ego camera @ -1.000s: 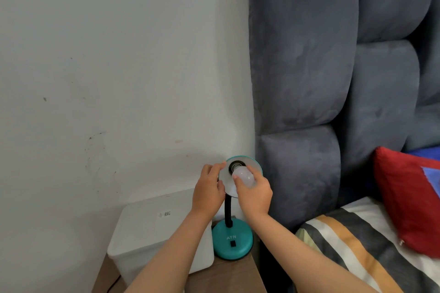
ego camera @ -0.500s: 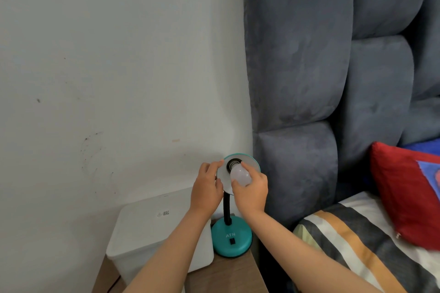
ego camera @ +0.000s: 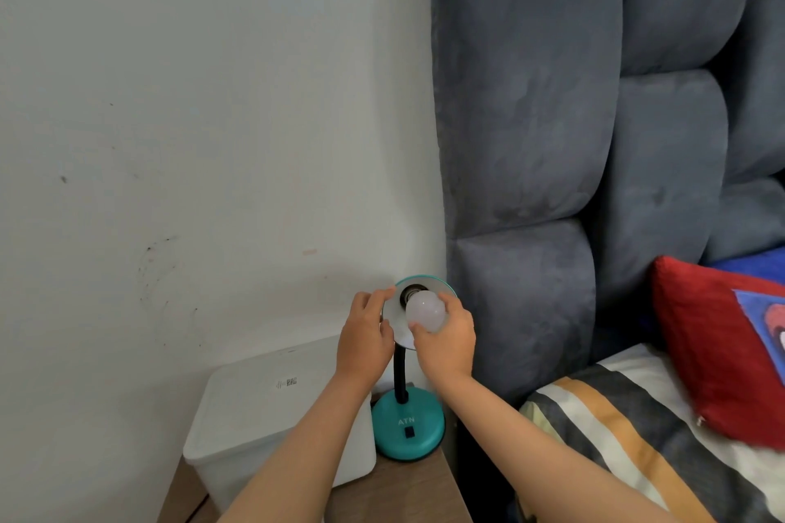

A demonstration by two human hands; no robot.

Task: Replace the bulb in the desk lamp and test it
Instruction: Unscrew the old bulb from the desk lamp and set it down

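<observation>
On the left, a white lidded plastic box (ego camera: 272, 408) is sitting on the wooden bench (ego camera: 395, 493) against the pale wall (ego camera: 191, 98), just beside the teal round base (ego camera: 408, 425) of the desk lamp. A black bendy neck (ego camera: 399, 374) is rising from that base up to the teal-rimmed lamp shade (ego camera: 401, 331), whose open mouth is facing toward me and slightly upward.

My left hand (ego camera: 365, 338) is resting on the left edge of the shade, my fingers (ego camera: 376, 301) curled over its rim and closed lightly on it.

The frosted white round bulb (ego camera: 426, 311) is sitting at the middle of the shade, its long axis running along the shade's axis: the narrow end is pointing into the dark socket (ego camera: 411, 292) at the back, the rounded dome is pointing out toward me. I cannot tell how far its base is seated in the socket.

My right hand (ego camera: 446, 338) is gripping the bulb from below and from the right, fingers wrapped partway around the dome and my thumb pressing on its lower left.

Further right, the grey padded suede headboard (ego camera: 552, 140) is standing directly beside the lamp. Beyond it, a striped bedcover (ego camera: 616, 437) is lying on the bed, with a red cushion (ego camera: 713, 352) at the far right.
</observation>
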